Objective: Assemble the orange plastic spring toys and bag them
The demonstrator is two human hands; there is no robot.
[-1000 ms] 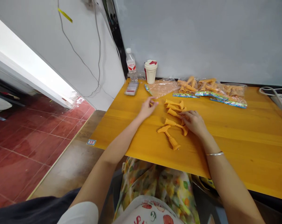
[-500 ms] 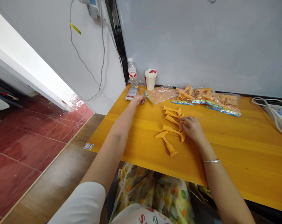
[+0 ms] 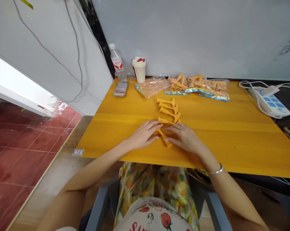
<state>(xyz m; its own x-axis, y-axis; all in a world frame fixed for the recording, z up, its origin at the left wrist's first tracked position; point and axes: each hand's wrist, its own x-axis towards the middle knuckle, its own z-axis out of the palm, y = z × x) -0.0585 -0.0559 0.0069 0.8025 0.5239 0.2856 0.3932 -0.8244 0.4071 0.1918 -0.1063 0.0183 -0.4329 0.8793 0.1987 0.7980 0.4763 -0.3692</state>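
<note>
Several orange plastic toy hammers lie side by side in a stacked row in the middle of the yellow wooden table. My left hand and my right hand lie flat on the table, close together at the row's near end. Between them, another orange hammer is partly hidden under my fingers. Neither hand visibly grips it. Beyond the row, a clear plastic bag lies flat, and foil-edged bags of orange pieces sit against the wall.
A water bottle, a white lidded cup and a blurred packet stand at the table's back left. A power strip with cables lies at the right. The table's left edge drops to a tiled floor.
My left hand has come back from near the packet to the row's near end, beside my right hand. The hammers now lie in a tidier row, and the view has swung left.
</note>
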